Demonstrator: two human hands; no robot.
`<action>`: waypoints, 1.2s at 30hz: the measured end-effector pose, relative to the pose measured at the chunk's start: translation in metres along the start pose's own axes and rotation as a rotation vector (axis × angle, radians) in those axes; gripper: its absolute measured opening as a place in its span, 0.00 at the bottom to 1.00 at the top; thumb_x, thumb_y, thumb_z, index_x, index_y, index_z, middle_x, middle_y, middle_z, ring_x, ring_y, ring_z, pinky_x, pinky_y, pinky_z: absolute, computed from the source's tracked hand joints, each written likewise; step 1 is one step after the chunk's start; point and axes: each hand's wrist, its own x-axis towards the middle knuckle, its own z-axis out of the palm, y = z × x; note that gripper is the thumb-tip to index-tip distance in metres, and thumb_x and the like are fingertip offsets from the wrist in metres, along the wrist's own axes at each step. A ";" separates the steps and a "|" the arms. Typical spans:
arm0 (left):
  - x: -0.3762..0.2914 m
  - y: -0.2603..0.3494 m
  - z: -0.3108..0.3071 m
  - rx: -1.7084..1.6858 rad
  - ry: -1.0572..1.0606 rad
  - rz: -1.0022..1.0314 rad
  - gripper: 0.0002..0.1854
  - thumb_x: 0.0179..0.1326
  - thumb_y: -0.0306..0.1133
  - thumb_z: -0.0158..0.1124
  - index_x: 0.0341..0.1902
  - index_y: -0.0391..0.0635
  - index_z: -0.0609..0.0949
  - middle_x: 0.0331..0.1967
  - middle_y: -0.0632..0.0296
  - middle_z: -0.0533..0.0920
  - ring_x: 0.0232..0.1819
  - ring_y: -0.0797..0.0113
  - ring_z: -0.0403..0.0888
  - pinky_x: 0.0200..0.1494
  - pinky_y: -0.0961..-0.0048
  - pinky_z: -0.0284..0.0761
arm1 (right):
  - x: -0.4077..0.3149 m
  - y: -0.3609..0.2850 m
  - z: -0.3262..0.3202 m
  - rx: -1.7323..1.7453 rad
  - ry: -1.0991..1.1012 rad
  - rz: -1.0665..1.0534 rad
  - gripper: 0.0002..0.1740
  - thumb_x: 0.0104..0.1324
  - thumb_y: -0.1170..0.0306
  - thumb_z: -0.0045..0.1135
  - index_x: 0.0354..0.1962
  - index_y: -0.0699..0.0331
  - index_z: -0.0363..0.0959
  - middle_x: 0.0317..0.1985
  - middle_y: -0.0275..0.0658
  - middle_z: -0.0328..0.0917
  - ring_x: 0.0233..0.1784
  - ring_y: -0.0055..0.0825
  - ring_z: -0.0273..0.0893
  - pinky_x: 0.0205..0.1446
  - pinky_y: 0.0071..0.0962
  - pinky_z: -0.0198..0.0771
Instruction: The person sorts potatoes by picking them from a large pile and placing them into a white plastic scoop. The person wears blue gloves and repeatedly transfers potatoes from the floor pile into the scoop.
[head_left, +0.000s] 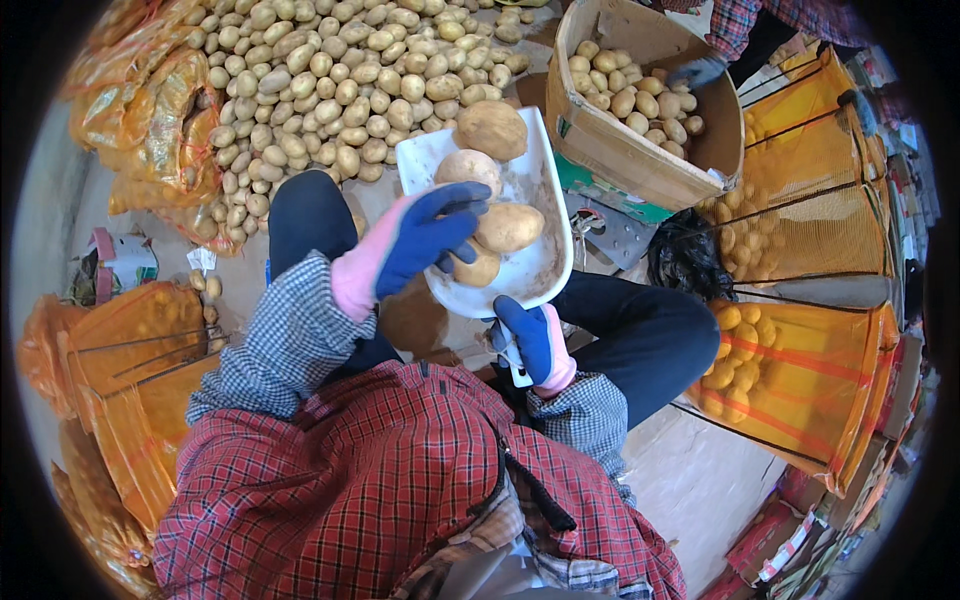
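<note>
My right hand (529, 341), in a blue and pink work glove, grips the handle of a white plastic scoop (551, 247). Several potatoes (510, 227) lie on its dirt-stained surface, a large brown one at the far end. My left hand (427, 240), gloved the same way, reaches over the scoop's left side with its fingers apart. It is close against the potatoes there and partly covers them; any contact is hard to make out. Beyond the scoop spreads a large heap of potatoes (337, 90) on the floor.
A cardboard box (630, 150) of potatoes stands at the upper right, a co-worker's gloved hand (699, 71) inside it. Orange mesh bags (817, 375) with potatoes hang open along the right. More orange bags (142, 360) stand left. A black plastic bag (686, 251) lies beside the box.
</note>
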 end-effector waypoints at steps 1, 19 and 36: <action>-0.003 0.005 -0.006 0.026 0.035 -0.060 0.25 0.69 0.38 0.59 0.66 0.41 0.75 0.51 0.63 0.83 0.39 0.75 0.82 0.39 0.80 0.75 | -0.001 0.000 -0.001 0.016 -0.001 -0.007 0.15 0.72 0.62 0.58 0.38 0.68 0.77 0.19 0.33 0.76 0.14 0.15 0.67 0.17 0.17 0.58; 0.113 -0.015 -0.039 0.493 -0.012 0.201 0.35 0.56 0.38 0.72 0.69 0.47 0.72 0.57 0.51 0.79 0.53 0.60 0.80 0.56 0.65 0.76 | 0.022 0.013 -0.008 -0.010 -0.054 0.038 0.13 0.71 0.61 0.59 0.35 0.64 0.78 0.20 0.31 0.77 0.17 0.19 0.72 0.20 0.19 0.63; 0.117 0.005 -0.067 0.876 0.088 0.368 0.25 0.62 0.46 0.67 0.59 0.44 0.81 0.57 0.48 0.79 0.60 0.50 0.77 0.62 0.60 0.72 | 0.026 0.013 -0.002 -0.023 -0.054 -0.042 0.12 0.70 0.63 0.59 0.38 0.65 0.77 0.23 0.33 0.78 0.19 0.19 0.73 0.22 0.20 0.63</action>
